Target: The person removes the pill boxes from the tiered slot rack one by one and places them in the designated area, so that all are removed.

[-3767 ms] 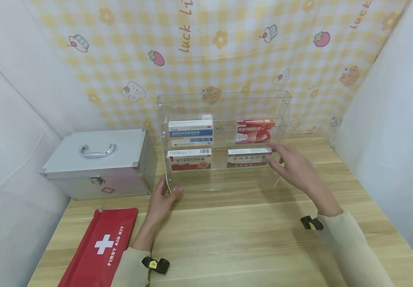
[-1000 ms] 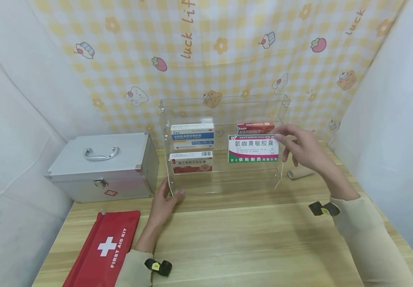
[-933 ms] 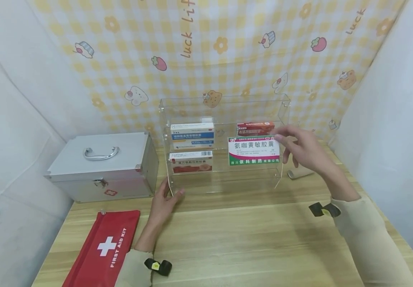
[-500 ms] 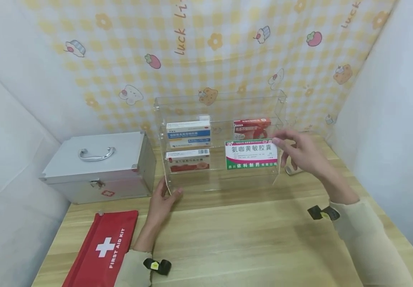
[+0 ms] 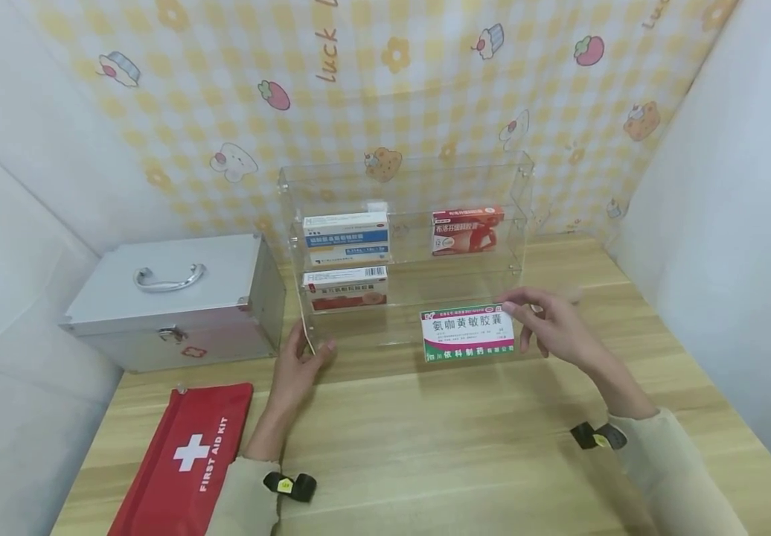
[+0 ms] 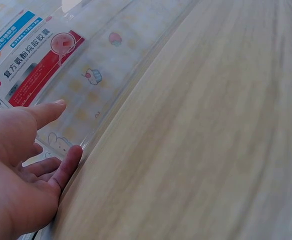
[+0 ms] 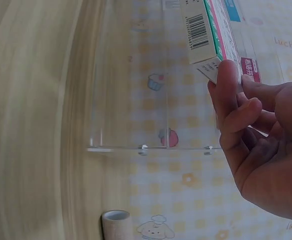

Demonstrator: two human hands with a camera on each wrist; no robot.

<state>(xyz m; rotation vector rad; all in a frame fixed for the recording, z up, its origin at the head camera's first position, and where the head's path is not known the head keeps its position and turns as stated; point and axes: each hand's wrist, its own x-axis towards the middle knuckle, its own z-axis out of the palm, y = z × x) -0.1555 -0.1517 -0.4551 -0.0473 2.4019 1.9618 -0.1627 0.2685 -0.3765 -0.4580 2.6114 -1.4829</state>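
Observation:
My right hand [image 5: 553,327] pinches a white, green and magenta medicine box [image 5: 469,333] by its upper right corner, thumb in front. The box is held up in front of the lower right part of a clear acrylic rack [image 5: 345,327]; its barcode end shows in the right wrist view. My left hand [image 5: 297,371] grips the rack's lower left side edge, some fingers seen through the clear plastic in the left wrist view. On the rack stand a blue-and-white medicine box [image 5: 347,240], a red one [image 5: 467,231] and a white-and-red one [image 5: 347,289].
A silver case [image 5: 174,298] with a top handle stands left of the rack. In front of it lies a red first aid pouch [image 5: 187,454]. A beige roll [image 7: 116,227] rests on the table past the rack's right side. A checked cloth [image 5: 399,97] hangs behind.
The right hand took the green-and-white box from the lower right tier, lifted it out, then brought it down and forward. The left hand has stayed at the rack's edge.

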